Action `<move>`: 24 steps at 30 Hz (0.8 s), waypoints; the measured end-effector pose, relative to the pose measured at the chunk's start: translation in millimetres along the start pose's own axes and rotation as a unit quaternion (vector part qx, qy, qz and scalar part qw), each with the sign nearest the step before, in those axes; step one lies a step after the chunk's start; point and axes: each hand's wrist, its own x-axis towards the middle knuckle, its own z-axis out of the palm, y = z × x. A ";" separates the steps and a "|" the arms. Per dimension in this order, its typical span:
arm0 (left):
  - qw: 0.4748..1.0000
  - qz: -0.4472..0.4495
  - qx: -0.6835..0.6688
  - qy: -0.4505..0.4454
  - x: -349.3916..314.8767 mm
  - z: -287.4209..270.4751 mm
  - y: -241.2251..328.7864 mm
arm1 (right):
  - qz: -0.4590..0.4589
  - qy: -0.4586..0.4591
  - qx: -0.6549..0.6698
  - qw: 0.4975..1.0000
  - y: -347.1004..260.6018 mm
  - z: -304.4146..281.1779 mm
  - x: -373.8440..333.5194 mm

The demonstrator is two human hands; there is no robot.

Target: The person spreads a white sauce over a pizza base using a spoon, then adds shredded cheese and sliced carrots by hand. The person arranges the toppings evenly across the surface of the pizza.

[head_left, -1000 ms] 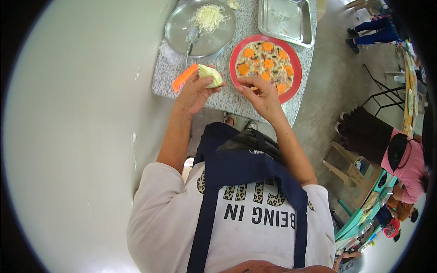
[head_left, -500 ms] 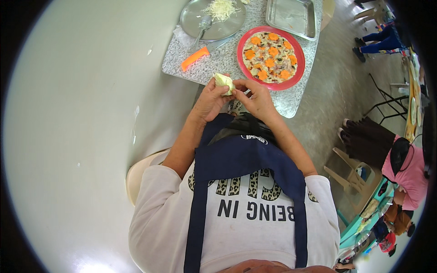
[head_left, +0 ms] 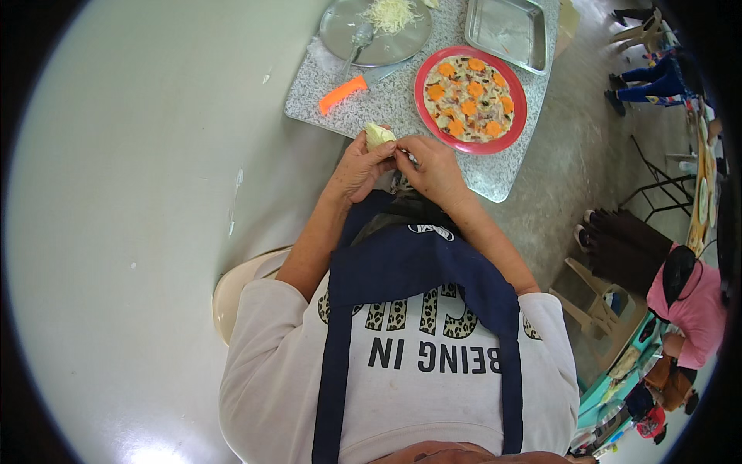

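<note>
A pale yellow-green piece of cabbage (head_left: 378,136) is held just off the table's near edge. My left hand (head_left: 358,168) grips it, with the thumb over its near side. My right hand (head_left: 430,168) has its fingertips pinched at the cabbage's right edge; the exact spot they hold is partly hidden by the fingers. Beyond my left hand lies a knife (head_left: 342,95) with an orange handle. Past my right hand sits a red plate (head_left: 521,116) bearing a flat, round food topped with flower-shaped carrot slices (head_left: 468,107).
A round metal tray (head_left: 332,35) at the back left holds pale shreds (head_left: 391,14) and a spoon (head_left: 360,37). A rectangular metal pan (head_left: 506,35) stands at the back right of the speckled table (head_left: 309,108). A plastic chair (head_left: 591,298) and other people are off to the right.
The table and its things have shifted slightly right in view. My right fingers have curled in closer against the cabbage; my left hand keeps its grip.
</note>
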 end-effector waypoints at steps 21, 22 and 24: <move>0.999 -0.005 0.045 0.014 12.7 7.6 -6.7 | 0.076 -0.029 0.049 0.995 15.9 -6.1 6.1; 0.999 -0.004 0.047 0.005 13.7 5.9 -6.4 | 0.085 -0.028 0.060 0.994 15.6 -7.6 6.3; 0.998 -0.014 0.054 0.002 13.8 3.7 -5.4 | 0.102 -0.022 0.067 0.992 15.4 -10.4 7.2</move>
